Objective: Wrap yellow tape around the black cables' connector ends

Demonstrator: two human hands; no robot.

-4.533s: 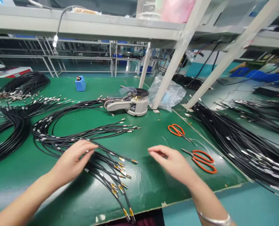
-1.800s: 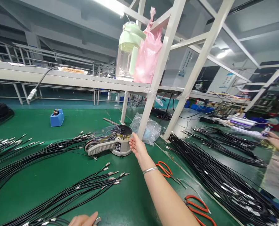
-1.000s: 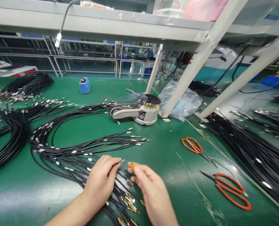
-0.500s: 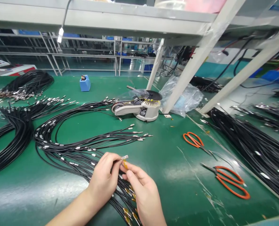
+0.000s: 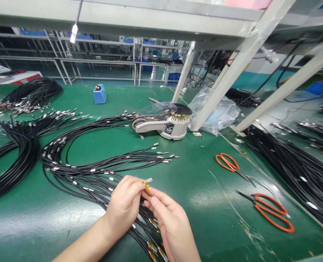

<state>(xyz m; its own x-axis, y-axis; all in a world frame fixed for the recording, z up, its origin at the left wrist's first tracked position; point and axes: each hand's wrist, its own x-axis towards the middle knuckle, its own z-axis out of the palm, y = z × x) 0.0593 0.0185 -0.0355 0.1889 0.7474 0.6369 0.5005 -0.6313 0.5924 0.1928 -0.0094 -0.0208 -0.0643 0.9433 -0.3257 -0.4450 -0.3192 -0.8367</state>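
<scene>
Cable bundle (image 5: 74,173) is laid in a loop on the green table (image 5: 199,203); both cut-end fans are pointed right, and the lower one is partly covered by the hands. Main risk there: strands are crossed under the hands, so neighbours could be snagged or dragged if the working strand is pulled.

Tape machine (image 5: 174,127) is parked beyond the upper fan, well apart from the hands. Fan tips could be knocked if an arm is swung low between the two.

Two orange-handled scissors, near pair (image 5: 255,198) and far pair (image 5: 236,170), are left lying at right. Blades are pointed different ways; a wrist could be nicked on a careless sweep.

Right hand (image 5: 170,218): thumb and forefinger are pinched at the tape. Left hand (image 5: 124,202): thumb and forefinger are pressed together just behind the plug; its cable is hidden by the palm. Grip could be lost if that hidden length is tugged by the bundle.

Taped ends (image 5: 152,246) are bunched below the right hand; tape there could be rubbed loose by the wrist.

Metal plug (image 5: 148,180) is stuck out past the left fingertips, exposed.

Amber tape (image 5: 147,188) is held right beside it; whether it is stuck down cannot be told. Could be creased, skewed or stuck to skin if pressed unevenly.
</scene>
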